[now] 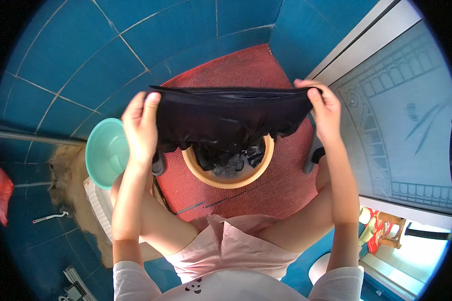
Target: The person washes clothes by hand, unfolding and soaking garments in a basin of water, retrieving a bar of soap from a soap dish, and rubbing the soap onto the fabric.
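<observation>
A black cloth garment (226, 113) is stretched wide between my two hands, its waistband-like edge uppermost. My left hand (143, 120) grips the garment's left end, thumb on top. The right end is pinched in my right hand (324, 109). Beneath the garment stands a yellow plastic basin (229, 184) with cloudy water and dark wet cloth (256, 154) in it. The garment's ruffled lower edge hangs over the basin and hides its far side; whether it touches the cloth in the basin I cannot tell.
Red textured matting (286, 195) covers the floor around the basin. At the left is a turquoise basin (107, 154) beside a white ribbed fixture (98, 207). Blue tiled walls (90, 45) rise ahead and left; a frosted glass door (406, 113) stands at the right. A white-handled brush (51, 217) is at far left.
</observation>
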### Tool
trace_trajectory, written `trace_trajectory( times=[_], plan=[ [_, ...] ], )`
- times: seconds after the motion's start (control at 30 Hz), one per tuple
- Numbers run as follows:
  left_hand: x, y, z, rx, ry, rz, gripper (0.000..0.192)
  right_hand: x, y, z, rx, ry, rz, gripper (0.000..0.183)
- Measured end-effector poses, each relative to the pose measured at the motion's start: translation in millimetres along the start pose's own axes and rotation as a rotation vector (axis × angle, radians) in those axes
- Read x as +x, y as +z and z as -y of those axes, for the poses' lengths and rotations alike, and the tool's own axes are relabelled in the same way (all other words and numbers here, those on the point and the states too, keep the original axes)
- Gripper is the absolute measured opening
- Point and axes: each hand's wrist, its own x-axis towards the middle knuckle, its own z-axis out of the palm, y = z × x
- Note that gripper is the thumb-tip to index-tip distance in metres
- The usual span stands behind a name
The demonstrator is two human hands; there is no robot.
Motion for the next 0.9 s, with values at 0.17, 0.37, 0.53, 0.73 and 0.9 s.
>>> trace_trajectory(
  times=[0.17, 0.37, 0.53, 0.73, 0.9],
  plan=[
    [-11.0, 40.4, 47.9, -0.009, -0.108, 0.156, 0.021, -18.2, 15.5, -47.7, 0.001, 0.247, 0.012, 0.021],
    [-79.1, 44.5, 132.6, 0.737, -0.314, 0.876, 0.048, -91.6, 47.4, -144.9, -0.437, 0.391, 0.436, 0.029],
    [-133.2, 12.8, 173.8, 0.525, -0.410, 1.414, 0.058, -149.0, 32.6, -141.4, -0.466, 0.667, 1.175, 0.048],
    [-94.7, 19.2, 195.2, 0.309, -0.684, 1.069, 0.025, -139.3, 19.6, -156.4, -0.334, 0.570, 0.853, 0.028],
    [-101.3, 66.9, 232.5, 0.543, -0.375, 0.660, 0.037, -116.1, 43.1, -191.1, -0.644, 0.654, 0.351, 0.032]
  ],
)
